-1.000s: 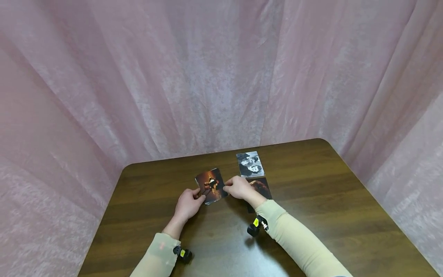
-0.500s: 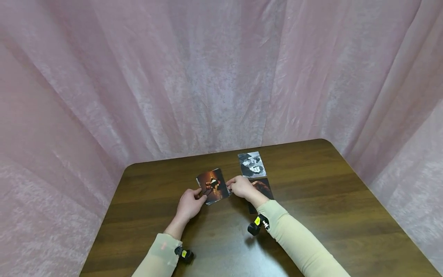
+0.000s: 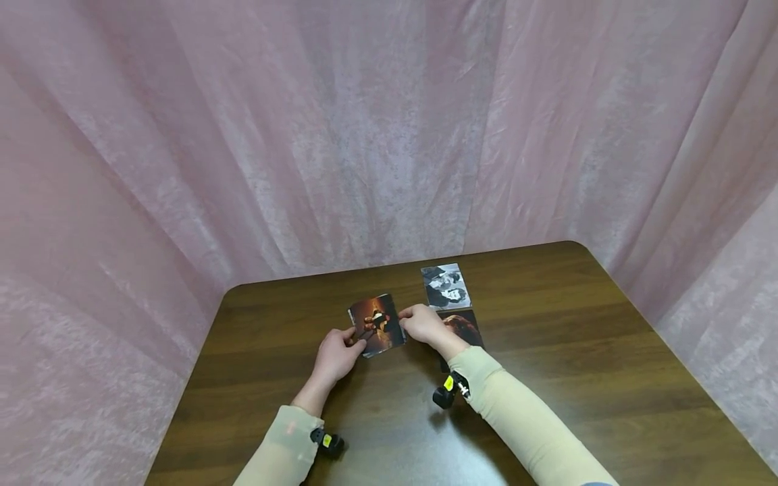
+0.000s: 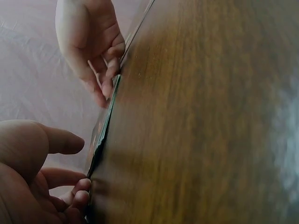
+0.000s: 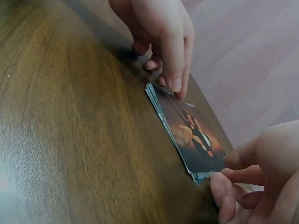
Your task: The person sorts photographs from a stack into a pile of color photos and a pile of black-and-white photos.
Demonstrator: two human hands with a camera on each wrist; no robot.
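Pink curtain (image 3: 389, 135) all around the back and both sides. Dark wooden table (image 3: 577, 378) below, with grain running left to right. Two cream sleeves (image 3: 523, 425) coming in from the near edge, each with small black wrist camera (image 3: 446, 395). Left hand (image 3: 336, 356) and right hand (image 3: 424, 325) apart, each pinching one side of small stack of photos (image 3: 377, 325), lying flat on table near the middle; top print orange and dark. Just right of it, black-and-white photo (image 3: 446, 286) lying flat, and dark reddish photo (image 3: 464, 327) touching its near edge, partly hidden under right wrist
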